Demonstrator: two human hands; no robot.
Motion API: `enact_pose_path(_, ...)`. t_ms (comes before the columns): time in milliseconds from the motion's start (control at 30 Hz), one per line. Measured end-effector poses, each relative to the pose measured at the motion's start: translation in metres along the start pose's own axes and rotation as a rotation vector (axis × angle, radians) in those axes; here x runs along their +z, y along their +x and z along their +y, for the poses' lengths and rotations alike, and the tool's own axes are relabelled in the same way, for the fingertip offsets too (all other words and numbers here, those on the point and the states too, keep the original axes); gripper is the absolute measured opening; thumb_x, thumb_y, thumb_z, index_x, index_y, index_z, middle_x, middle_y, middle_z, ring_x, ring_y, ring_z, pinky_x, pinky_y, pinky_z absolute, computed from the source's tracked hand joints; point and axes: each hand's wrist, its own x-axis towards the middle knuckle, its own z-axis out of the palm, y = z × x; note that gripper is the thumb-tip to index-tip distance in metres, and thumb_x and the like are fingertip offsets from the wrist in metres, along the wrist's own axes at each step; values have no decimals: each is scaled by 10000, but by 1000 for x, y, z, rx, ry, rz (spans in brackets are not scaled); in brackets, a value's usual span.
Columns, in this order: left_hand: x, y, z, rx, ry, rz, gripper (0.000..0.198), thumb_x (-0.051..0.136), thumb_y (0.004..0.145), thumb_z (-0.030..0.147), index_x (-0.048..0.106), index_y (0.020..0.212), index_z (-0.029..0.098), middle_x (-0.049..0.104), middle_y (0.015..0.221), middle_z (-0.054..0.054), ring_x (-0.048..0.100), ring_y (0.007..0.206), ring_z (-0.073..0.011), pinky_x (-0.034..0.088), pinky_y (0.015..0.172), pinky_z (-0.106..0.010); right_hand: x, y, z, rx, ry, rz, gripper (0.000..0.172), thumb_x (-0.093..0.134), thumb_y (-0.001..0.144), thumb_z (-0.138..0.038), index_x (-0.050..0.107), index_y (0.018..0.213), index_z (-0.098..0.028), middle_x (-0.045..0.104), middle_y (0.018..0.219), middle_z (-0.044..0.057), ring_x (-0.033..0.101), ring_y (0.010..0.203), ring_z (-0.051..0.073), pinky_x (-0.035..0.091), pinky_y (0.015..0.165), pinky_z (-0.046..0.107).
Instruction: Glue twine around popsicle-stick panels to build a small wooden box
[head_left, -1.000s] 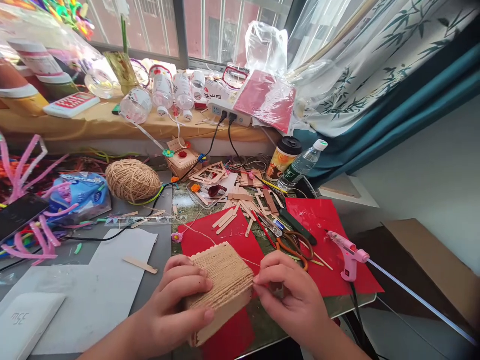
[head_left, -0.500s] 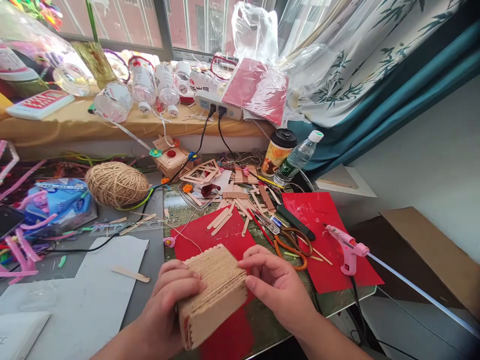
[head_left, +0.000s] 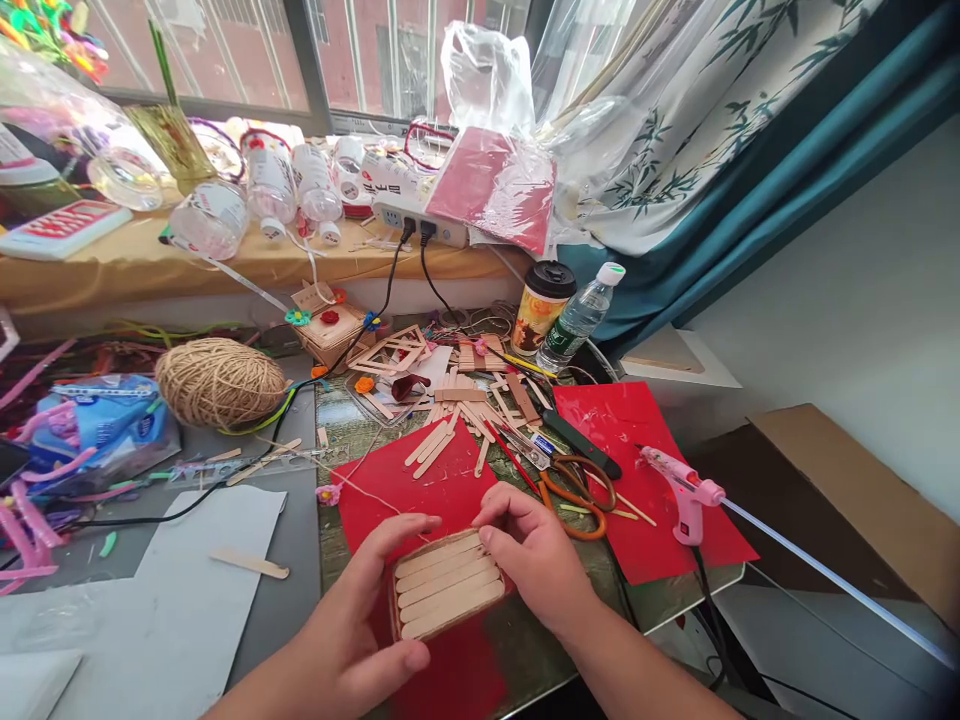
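A small box of craft sticks (head_left: 450,583) shows its stick-lined face, with twine around its edges. My right hand (head_left: 536,555) pinches the box at its upper right corner between thumb and fingers. At the left side of the box my left hand (head_left: 352,610) is spread, thumb low and fingers high; whether it touches the box I cannot tell. Twine runs back from the box towards a ball of twine (head_left: 221,381) on the left. Beneath the hands lies a red sheet (head_left: 416,490).
Loose craft sticks (head_left: 454,405) lie behind the box. Scissors (head_left: 577,490) rest to the right, near a pink glue gun (head_left: 686,490) on another red sheet (head_left: 630,550). A lidded cup (head_left: 541,310) and a water bottle (head_left: 581,318) stand at the back.
The box has turned, so its stick-lined face shows instead of the twine-wrapped side. My left hand has loosened and spread its fingers. The view has shifted slightly.
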Motion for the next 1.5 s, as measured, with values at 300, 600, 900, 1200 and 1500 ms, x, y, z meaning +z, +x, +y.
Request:
enact_pose_path(300,-5,17,28,121,533,-30,659,755,882,274,516,1495,299,693,1330,-109,724,1160,-251,635,978,-328,-28,-10,-13,-103,-252,-127,107,690,985,-235,784,944,-203,670,898,43,642,813,187,506,740,305)
enact_pose_path(600,8,42,75,187,908,-130,653,785,845,272,562,1457,223,763,1327,-112,771,1084,-280,663,910,-370,-24,-9,1,-116,-119,-148,185,720,1021,-345,825,979,-199,718,904,61,693,841,189,556,778,309)
enact_pose_path(900,10,42,74,273,1015,-122,417,623,981,289,625,1383,177,816,1223,-100,792,966,-246,639,838,-332,-45,-8,-8,-250,-273,-279,157,705,1028,-225,835,1113,-238,754,921,55,709,830,176,567,768,294)
enact_pose_path(1200,0,41,82,182,1058,-30,437,648,937,290,608,1362,193,800,1215,-96,789,982,-242,650,840,-313,-36,-2,-25,-286,-407,-384,270,612,1070,-187,784,1255,-282,720,938,45,686,831,177,552,758,292)
enact_pose_path(1500,19,34,61,155,1103,45,459,635,898,281,577,1330,138,770,1242,-187,794,993,-319,679,787,-396,-15,-33,-8,-393,-595,-285,504,648,1038,-203,591,1538,-230,739,1029,106,722,875,234,627,774,326)
